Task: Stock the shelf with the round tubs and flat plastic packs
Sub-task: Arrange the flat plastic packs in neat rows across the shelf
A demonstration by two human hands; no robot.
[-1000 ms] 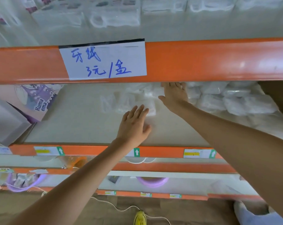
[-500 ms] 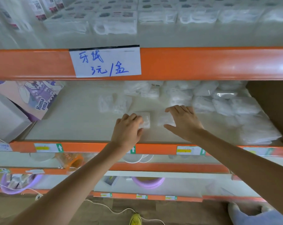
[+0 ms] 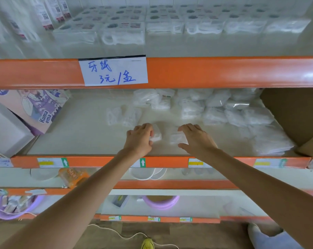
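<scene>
Reaching both arms onto the middle shelf (image 3: 80,139) and working close to its front edge. Gripping a small pack (image 3: 156,135) with the left hand (image 3: 139,139), fingers curled round its near left edge and holding it down on the board. Spanning a second pack (image 3: 177,138) with the right hand (image 3: 197,139), fingers arched over the far edge and thumb set at the near edge, pinching it across its width. Holding the two packs flat on the shelf, just beside each other, near the middle of the board. Working well apart from the pile of packs (image 3: 232,112) heaped toward the back and right beside the cardboard box (image 3: 295,114), and in front of a few loose packs (image 3: 123,115) lying further back.

Probably lining these two up into a row, with most of the stocking yet to come. Handling, by the look of the crinkled clear film, something light, soft and rather slippery, more likely to slide over the smooth board than to lift when pressed from above. Taking hold best at two opposite edges, likely the stiffer sealed seams, rather than squeezing the middle and crushing the contents. Needing only a gentle pinch for so little weight, and lifting clear of the board before moving sideways to avoid dragging the neighbouring pack along.
</scene>
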